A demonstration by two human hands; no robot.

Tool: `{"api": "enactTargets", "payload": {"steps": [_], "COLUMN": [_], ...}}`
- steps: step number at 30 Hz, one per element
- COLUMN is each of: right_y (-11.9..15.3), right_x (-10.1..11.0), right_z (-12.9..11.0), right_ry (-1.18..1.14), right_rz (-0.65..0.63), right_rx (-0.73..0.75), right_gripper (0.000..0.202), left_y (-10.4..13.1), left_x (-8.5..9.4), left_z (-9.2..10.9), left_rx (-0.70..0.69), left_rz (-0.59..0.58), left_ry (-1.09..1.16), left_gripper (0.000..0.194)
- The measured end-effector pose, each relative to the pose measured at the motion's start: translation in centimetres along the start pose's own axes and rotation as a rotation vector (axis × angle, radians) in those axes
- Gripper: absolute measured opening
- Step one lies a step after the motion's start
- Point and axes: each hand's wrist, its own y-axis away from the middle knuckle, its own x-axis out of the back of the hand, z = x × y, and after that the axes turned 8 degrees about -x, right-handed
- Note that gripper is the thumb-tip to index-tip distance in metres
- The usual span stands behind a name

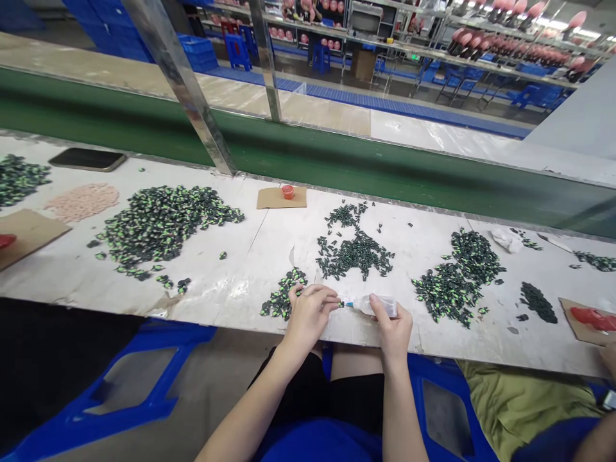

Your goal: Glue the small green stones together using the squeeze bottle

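Note:
My left hand (pixel 310 312) pinches a small dark piece (pixel 342 304) with a bit of green between thumb and fingertips. In my right hand (pixel 395 330) is a clear squeeze bottle (pixel 378 306), lying almost level, its blue tip pointing left and very close to the piece. Whether tip and piece touch, I cannot tell. Beside my left wrist lies a small pile of black-and-green pieces (pixel 285 294), partly hidden by the hand. Beyond my hands is a loose heap of small dark green parts (pixel 357 255).
A big heap of black-and-green pieces (pixel 161 224) lies left, another (pixel 459 276) right. Cardboard with a red cup (pixel 287 191) sits at the back. A phone (pixel 87 159) and pink parts (pixel 84 201) are far left. A metal post (pixel 185 90) rises behind. A co-worker's hand (pixel 610 357) shows right.

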Motion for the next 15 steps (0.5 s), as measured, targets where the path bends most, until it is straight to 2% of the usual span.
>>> {"api": "enactTargets", "payload": {"steps": [8, 15], "right_y": [0.09, 0.29], "right_x": [-0.08, -0.08], "right_z": [0.31, -0.13], "right_ry": [-0.002, -0.031], "right_rz": [0.055, 0.020], "right_rx": [-0.022, -0.023], "right_gripper": [0.044, 0.039], "left_y": [0.09, 0.09], "left_x": [-0.16, -0.07], "left_z": [-0.15, 0.03], "left_rx": [-0.013, 0.012], "left_rz": [0.009, 0.000], "left_ry": [-0.024, -0.003], "left_gripper": [0.020, 0.019]}}
